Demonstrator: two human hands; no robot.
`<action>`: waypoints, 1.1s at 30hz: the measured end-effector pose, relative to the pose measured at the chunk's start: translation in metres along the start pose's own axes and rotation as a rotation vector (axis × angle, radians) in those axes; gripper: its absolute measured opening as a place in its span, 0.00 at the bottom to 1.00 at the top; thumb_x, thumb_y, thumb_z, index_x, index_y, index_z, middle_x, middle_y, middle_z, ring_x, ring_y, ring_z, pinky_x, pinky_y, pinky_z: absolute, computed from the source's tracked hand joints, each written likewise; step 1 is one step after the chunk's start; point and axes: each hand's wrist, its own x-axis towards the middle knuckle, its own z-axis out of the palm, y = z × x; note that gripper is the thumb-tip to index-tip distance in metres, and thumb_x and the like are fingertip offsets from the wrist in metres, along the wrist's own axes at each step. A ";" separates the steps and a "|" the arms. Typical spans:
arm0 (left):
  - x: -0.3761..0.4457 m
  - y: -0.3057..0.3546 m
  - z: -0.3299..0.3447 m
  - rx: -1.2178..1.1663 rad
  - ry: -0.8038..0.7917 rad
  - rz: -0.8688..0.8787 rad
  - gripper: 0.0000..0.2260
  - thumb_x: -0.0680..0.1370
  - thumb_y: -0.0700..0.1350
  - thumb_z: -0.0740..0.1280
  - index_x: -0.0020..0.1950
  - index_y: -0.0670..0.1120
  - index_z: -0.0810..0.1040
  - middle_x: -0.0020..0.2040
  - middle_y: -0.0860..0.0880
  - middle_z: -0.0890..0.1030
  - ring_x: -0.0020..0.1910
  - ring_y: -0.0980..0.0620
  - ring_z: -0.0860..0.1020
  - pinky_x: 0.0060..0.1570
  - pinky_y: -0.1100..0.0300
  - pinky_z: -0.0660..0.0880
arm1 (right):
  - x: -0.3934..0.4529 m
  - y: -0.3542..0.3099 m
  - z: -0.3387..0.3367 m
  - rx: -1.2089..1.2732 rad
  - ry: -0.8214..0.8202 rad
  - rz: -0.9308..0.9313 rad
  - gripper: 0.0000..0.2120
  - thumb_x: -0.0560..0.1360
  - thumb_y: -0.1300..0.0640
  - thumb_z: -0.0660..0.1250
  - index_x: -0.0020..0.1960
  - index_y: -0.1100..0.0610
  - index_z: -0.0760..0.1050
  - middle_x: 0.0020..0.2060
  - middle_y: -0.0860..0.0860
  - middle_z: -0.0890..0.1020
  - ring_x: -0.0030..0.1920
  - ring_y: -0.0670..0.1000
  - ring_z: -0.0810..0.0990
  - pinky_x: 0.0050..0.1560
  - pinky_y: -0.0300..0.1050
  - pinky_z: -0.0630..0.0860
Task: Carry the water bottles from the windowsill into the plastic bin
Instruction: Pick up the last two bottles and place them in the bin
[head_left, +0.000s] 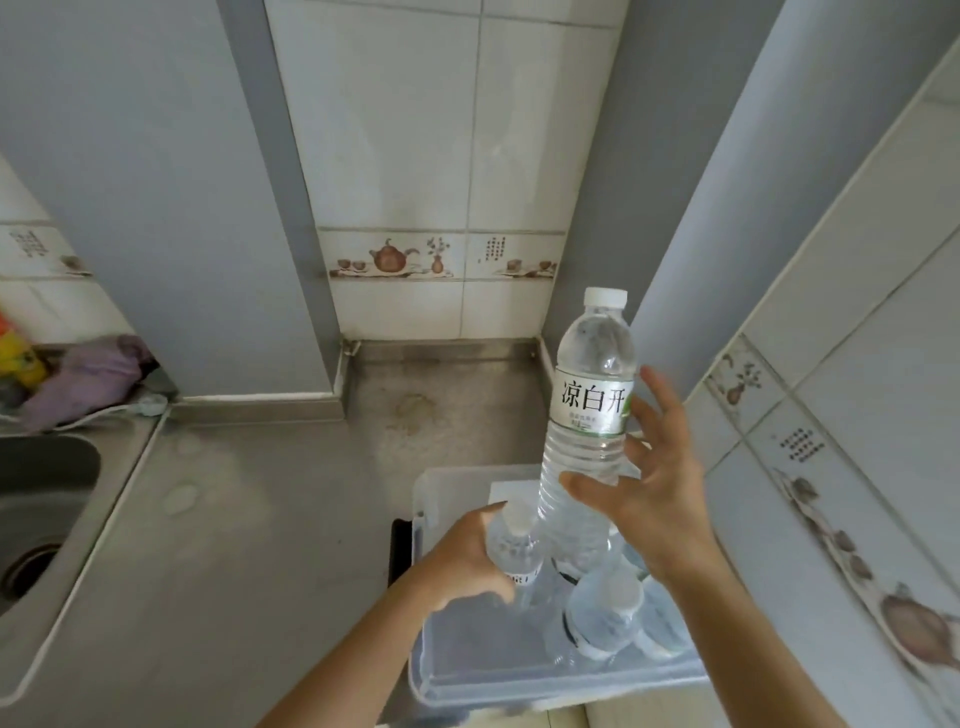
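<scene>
My right hand (655, 493) holds a clear water bottle (589, 415) with a white cap and a white-green label, upright above the clear plastic bin (519, 680). My left hand (467, 558) grips a second bottle (517, 556) by its upper part, low inside the bin. At least two more bottles (602, 613) stand in the bin's right half. The bin sits at the near edge of the steel counter. The windowsill is out of view.
The steel counter (270, 519) stretches left to a sink (36, 509). A purple cloth (88, 379) and colourful packaging (15, 353) lie behind the sink. Tiled walls close off the back and the right side. A dark item (400, 551) lies beside the bin's left wall.
</scene>
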 end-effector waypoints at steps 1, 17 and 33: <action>-0.001 0.000 -0.001 0.010 -0.004 0.007 0.35 0.58 0.32 0.78 0.62 0.53 0.77 0.57 0.51 0.84 0.56 0.52 0.82 0.54 0.60 0.80 | 0.000 0.000 0.001 -0.014 -0.006 -0.018 0.53 0.57 0.65 0.81 0.71 0.38 0.58 0.66 0.43 0.72 0.64 0.45 0.74 0.57 0.54 0.78; -0.024 0.000 0.002 0.043 -0.137 0.074 0.34 0.68 0.37 0.76 0.68 0.60 0.69 0.60 0.65 0.76 0.57 0.75 0.73 0.52 0.75 0.69 | 0.024 0.004 0.018 -0.052 -0.070 -0.109 0.55 0.59 0.69 0.80 0.75 0.47 0.55 0.65 0.38 0.71 0.62 0.40 0.74 0.56 0.42 0.79; -0.003 0.107 -0.066 -0.170 0.262 0.479 0.42 0.62 0.49 0.83 0.72 0.57 0.68 0.60 0.52 0.83 0.56 0.52 0.83 0.56 0.47 0.81 | 0.037 0.019 0.023 -0.184 -0.284 -0.100 0.56 0.60 0.66 0.79 0.76 0.44 0.50 0.69 0.43 0.66 0.67 0.41 0.69 0.62 0.43 0.75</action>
